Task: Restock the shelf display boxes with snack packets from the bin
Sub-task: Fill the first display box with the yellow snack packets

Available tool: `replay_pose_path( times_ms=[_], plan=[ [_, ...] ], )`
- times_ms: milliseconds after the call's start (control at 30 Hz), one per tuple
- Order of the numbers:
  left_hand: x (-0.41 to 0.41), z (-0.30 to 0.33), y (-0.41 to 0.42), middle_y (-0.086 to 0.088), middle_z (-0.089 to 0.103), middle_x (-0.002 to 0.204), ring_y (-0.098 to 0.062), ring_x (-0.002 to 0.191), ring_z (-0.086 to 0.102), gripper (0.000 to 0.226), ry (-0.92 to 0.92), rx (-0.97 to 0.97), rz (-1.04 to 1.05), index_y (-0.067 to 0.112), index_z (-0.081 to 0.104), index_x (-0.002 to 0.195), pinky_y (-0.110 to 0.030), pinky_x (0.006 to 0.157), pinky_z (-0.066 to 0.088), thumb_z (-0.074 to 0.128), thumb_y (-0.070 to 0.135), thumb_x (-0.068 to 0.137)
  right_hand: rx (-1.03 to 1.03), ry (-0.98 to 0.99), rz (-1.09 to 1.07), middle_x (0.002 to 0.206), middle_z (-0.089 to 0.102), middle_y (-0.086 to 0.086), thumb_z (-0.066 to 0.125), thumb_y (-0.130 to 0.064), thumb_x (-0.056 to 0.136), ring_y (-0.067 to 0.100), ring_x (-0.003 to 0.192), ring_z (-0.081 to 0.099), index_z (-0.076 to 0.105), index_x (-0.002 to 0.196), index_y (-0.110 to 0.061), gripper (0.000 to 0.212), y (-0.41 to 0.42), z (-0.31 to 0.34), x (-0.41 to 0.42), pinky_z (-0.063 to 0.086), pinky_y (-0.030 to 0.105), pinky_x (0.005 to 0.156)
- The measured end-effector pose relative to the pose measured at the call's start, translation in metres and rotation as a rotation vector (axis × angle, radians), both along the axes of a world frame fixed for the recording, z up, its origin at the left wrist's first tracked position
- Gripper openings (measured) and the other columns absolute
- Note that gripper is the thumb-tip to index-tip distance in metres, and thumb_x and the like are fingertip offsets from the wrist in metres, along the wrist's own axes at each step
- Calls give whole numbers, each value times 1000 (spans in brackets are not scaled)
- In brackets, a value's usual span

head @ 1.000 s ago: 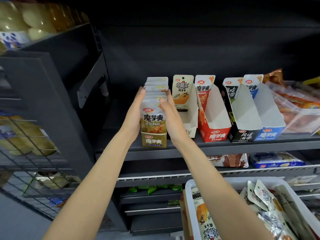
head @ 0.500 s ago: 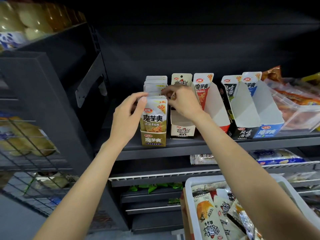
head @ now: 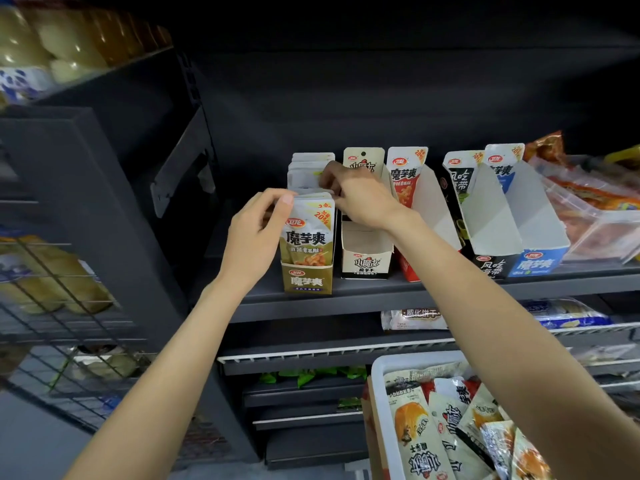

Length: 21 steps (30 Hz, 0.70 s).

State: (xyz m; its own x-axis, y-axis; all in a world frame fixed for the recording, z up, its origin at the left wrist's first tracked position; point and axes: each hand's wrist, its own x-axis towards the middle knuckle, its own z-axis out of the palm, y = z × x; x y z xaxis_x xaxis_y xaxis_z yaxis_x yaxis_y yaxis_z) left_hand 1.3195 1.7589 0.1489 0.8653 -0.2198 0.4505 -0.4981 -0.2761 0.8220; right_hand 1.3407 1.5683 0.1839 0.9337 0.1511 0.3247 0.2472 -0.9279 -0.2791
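Left hand [head: 258, 237] curls its grip on the front silver-and-olive snack packet [head: 309, 228] in the olive cardboard display box [head: 307, 280] on the dark shelf [head: 381, 299]. Right hand [head: 360, 199] pinches packet tops behind it. White plastic bin [head: 379, 393] sits lower right.

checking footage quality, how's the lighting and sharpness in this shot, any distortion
Head view: dim overall, the back of the shelf nearly black; the gold display box and both hands are lit and sharp; the jars at top left are blurred with glare; wide-angle bending shows at the edges.
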Motion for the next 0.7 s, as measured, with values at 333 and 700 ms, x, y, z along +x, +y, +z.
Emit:
replay_pose_path(
  times_ms=[333, 700],
  plan=[
    [0, 10, -19, 9, 64, 110, 1, 98, 62, 19, 189, -311, -21, 21, 61, 112, -14, 75, 49, 49, 20, 98, 268, -122, 28, 86, 62, -2, 66, -11, 84, 11, 78, 53, 67, 100, -12, 16, -2, 16, -4, 39, 14, 67],
    [12, -8, -36, 1, 62, 121, -13, 107, 63, 53, 493, -511, -69, 26, 35, 143, -35, 93, 50, 44, 47, 95, 880, 43, -100, 125, 54, -12, 40, -20, 100, -4, 109, 46, 46, 136, -16, 37, 19, -16, -45, 36, 5, 87]
  ],
)
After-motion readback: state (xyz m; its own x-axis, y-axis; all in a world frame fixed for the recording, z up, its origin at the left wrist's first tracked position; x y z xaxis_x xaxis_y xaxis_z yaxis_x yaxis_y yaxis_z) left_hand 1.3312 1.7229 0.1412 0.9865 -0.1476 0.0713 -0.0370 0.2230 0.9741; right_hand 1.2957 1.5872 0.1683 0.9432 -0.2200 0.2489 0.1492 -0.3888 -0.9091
